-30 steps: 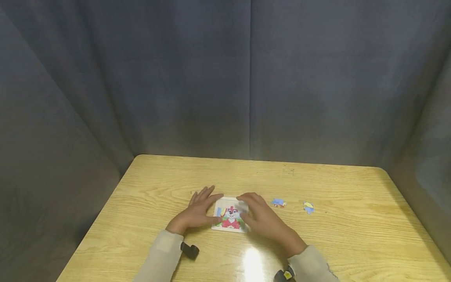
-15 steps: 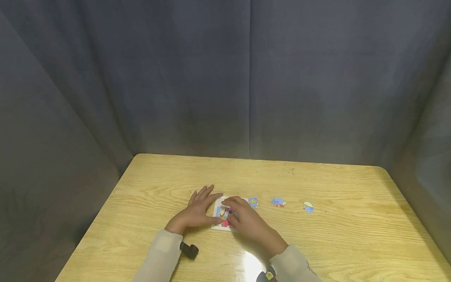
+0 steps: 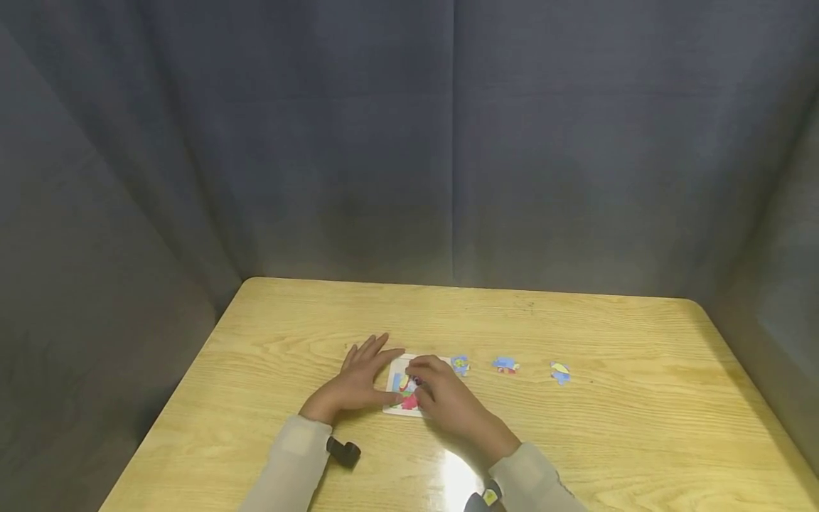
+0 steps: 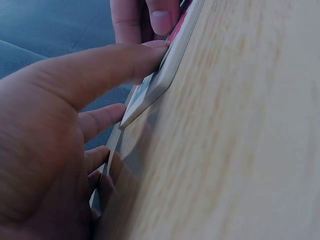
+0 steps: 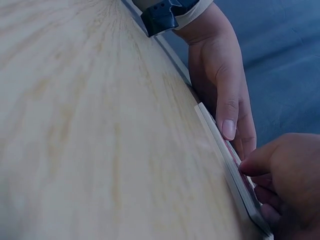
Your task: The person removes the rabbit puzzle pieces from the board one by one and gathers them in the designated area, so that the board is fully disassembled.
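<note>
Jigsaw tray (image 3: 404, 413) lies flat on table (image 3: 608, 427), betw. both hands. L hand (image 3: 355, 387) is spread, thumb on its L side; R hand (image 3: 451, 402) bends over the picture (image 3: 409, 403), can't tell if pinching smth. Tray could slide, if L thumb presses too weakly.

I read the tabletop (image 3: 307, 313) as wood or a wood-look laminate, its streaked yellow grain sealed under a smooth, glossy coat that throws back a white glare. The dark curtain (image 3: 345, 142) on my feed is matt cloth, softly folded. The puzzle board (image 4: 159, 86) has a pale, smooth edge (card or thin wood, I can't tell which from here) and a printed face. Three loose puzzle pieces (image 3: 506, 365) look printed too, too small for me to judge their sheen. The sleeves (image 3: 288, 462) are matt beige cloth; the black wrist mount (image 5: 160, 20) looks like smooth plastic, faintly shiny.
</note>
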A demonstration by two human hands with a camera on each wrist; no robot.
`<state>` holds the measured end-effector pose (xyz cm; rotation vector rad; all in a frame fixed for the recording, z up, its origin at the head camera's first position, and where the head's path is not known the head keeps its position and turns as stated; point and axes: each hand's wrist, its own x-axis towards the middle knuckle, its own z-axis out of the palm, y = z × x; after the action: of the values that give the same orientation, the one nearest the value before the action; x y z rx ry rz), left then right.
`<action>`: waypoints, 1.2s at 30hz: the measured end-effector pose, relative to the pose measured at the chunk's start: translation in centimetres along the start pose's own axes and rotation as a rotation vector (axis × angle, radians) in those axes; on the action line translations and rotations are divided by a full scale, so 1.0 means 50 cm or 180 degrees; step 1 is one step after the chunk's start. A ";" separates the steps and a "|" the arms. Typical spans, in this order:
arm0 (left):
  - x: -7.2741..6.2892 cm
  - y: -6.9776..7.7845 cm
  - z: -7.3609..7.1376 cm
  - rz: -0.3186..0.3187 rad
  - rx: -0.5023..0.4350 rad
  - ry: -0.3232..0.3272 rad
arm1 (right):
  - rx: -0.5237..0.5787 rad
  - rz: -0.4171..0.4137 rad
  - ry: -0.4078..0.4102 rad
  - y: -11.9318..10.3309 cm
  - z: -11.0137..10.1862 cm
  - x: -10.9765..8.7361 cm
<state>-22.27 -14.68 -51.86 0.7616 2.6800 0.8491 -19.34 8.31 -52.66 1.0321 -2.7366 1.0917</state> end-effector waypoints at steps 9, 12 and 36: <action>0.000 0.001 0.002 -0.0006 -0.0043 0.0049 | 0.0097 0.0079 -0.0032 0.005 0.001 -0.001; 0.001 0.000 0.002 -0.0004 -0.0043 0.0041 | 0.0116 0.0048 -0.0019 0.006 0.001 -0.002; -0.003 0.004 0.000 -0.0005 -0.0092 0.0048 | 0.0226 0.0090 0.0043 0.005 0.002 -0.004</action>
<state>-22.07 -14.62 -51.74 0.7494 2.6750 0.8945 -19.30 8.49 -52.96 0.9928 -2.7288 1.2036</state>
